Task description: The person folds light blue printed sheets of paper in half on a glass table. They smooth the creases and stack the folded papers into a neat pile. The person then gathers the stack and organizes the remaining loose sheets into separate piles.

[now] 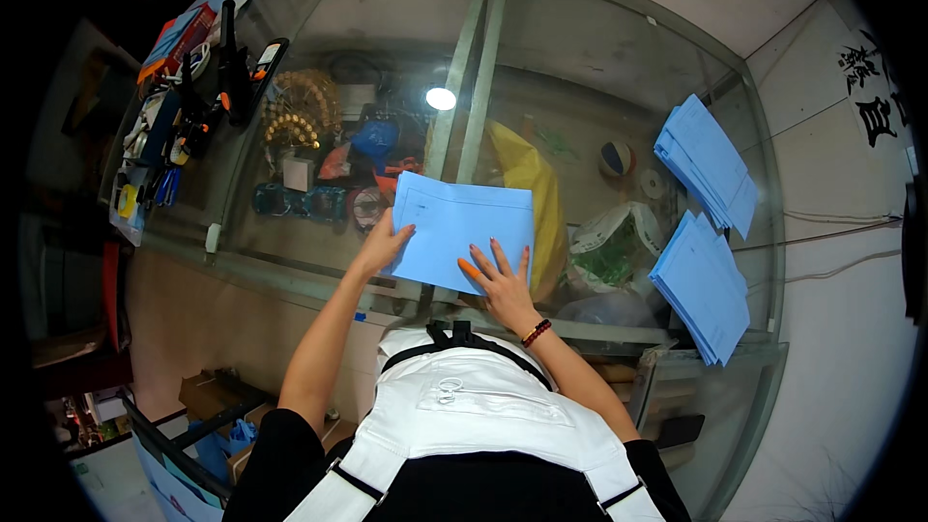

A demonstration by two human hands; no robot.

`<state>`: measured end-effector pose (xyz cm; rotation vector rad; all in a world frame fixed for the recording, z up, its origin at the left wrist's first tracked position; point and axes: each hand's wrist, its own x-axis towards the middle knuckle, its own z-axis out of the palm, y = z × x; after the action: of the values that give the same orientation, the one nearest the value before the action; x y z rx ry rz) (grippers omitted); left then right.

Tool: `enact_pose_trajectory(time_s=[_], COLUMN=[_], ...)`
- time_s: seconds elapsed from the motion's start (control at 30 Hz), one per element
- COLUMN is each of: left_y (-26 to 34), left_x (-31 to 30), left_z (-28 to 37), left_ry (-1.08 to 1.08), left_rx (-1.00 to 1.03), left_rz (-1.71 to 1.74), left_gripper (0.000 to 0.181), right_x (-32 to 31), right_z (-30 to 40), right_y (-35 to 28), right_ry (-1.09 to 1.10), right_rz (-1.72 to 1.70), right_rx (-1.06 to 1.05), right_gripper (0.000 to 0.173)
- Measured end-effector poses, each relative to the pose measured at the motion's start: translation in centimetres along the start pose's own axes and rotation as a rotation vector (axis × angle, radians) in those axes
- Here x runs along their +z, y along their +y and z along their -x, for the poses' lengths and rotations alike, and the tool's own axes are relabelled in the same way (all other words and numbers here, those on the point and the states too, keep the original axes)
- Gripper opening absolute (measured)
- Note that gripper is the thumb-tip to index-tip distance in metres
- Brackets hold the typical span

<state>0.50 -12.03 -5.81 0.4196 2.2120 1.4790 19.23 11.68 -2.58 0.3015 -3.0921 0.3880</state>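
Note:
Several light-blue paper sheets (460, 221) are stacked over the glass countertop before me, their left edges slightly fanned. My left hand (383, 243) grips the stack's left edge, thumb on top and the other fingers hidden beneath. Spread flat on its lower right part is my right hand (504, 283). One finger of that hand wears an orange finger cot (473, 272). A beaded bracelet (536, 332) circles the right wrist. Faint printed lines run near the top sheet's upper edge.
Two more piles of blue sheets, an upper pile (707, 159) and a lower pile (702, 286), lie at the right. Handheld devices (254, 80) and stationery crowd the left end. Under the glass are a yellow bag (536, 188), a small ball (616, 158) and beaded items (301, 109).

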Motion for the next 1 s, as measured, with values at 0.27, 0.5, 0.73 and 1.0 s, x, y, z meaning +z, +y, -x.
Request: enact_pose_trajectory(time_s=[0.27,0.5,0.73,1.0], left_y=[10.3,20.9,26.2,28.0], left_x=[-3.1,-7.1,-7.4,-9.5], left_z=[2.0,8.8,10.8,11.6], left_ry=[0.090,0.160,-0.238,-0.217], left_rx=[0.230,0.871,1.299,1.366], left_rz=[0.021,-0.593,-0.798,-0.860], left_gripper=[0.033,0.022,0.016,0.023], right_x=[-4.0,-18.3,-28.7,-26.6], right_z=[3.0,4.2,2.9,3.5], right_y=[6.0,4.4,2.5,3.4], right_ry=[0.395,0.677,0.243,-0.180], right_rz=[-0.045,-0.567,-0.443,-0.045], right_rx=[0.283,0.114,-0.306,-0.360], right_gripper=[0.084,0.092,0.078,0.067])
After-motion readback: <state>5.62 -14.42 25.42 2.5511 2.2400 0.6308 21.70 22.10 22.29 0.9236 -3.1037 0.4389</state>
